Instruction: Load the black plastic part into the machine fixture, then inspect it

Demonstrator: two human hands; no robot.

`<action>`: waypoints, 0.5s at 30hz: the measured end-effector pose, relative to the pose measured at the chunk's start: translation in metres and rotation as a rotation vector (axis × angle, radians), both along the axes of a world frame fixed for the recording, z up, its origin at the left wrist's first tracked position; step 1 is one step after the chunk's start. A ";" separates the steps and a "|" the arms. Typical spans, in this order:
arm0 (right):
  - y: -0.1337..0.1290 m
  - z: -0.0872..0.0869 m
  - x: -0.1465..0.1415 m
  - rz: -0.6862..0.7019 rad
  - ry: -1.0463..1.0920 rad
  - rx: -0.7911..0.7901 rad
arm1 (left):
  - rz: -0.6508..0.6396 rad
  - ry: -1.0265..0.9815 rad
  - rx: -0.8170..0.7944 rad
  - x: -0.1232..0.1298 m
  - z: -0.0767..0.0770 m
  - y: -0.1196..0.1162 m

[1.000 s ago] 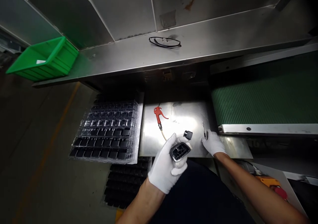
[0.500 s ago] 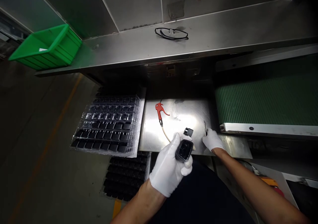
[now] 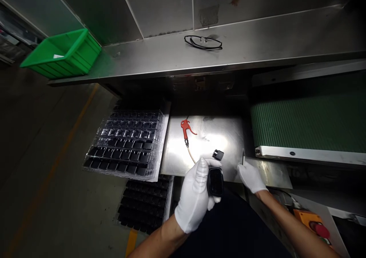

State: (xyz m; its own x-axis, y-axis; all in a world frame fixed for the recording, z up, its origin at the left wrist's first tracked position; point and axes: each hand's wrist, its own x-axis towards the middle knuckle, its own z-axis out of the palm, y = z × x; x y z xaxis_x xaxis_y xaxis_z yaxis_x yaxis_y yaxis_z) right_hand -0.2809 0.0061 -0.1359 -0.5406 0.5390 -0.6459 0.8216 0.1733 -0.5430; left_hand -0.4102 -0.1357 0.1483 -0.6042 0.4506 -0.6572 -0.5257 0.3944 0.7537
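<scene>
Turning black part (image 3: 215, 181) edge-on in left hand (image 3: 197, 197), right hand (image 3: 251, 177) now lifting tweezers (image 3: 243, 156)

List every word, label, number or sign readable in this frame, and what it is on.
No text can be read in this frame.
White slip in the green bin: too small to read, if printed at all.
Pale patch on the steel back wall: blurred, nothing legible.
Black part in the left hand: no marking shows.
Orange box with the red button: no legible label.
</scene>
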 end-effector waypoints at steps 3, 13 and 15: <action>-0.004 0.057 0.014 -0.071 0.329 -0.014 | 0.001 0.016 -0.012 -0.003 0.003 0.004; 0.002 0.243 -0.006 0.605 1.044 0.251 | -0.099 0.048 -0.104 -0.007 0.004 0.018; 0.000 0.242 -0.016 0.673 0.990 0.244 | -0.114 0.088 -0.129 -0.009 0.004 0.020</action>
State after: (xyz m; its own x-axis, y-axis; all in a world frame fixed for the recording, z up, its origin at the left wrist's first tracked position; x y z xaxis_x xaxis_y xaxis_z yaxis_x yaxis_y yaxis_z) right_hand -0.2966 0.0061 0.1065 -0.9594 0.0111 0.2819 -0.2214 0.5896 -0.7768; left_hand -0.4191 -0.1155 0.1526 -0.6120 0.4350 -0.6605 -0.4062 0.5437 0.7345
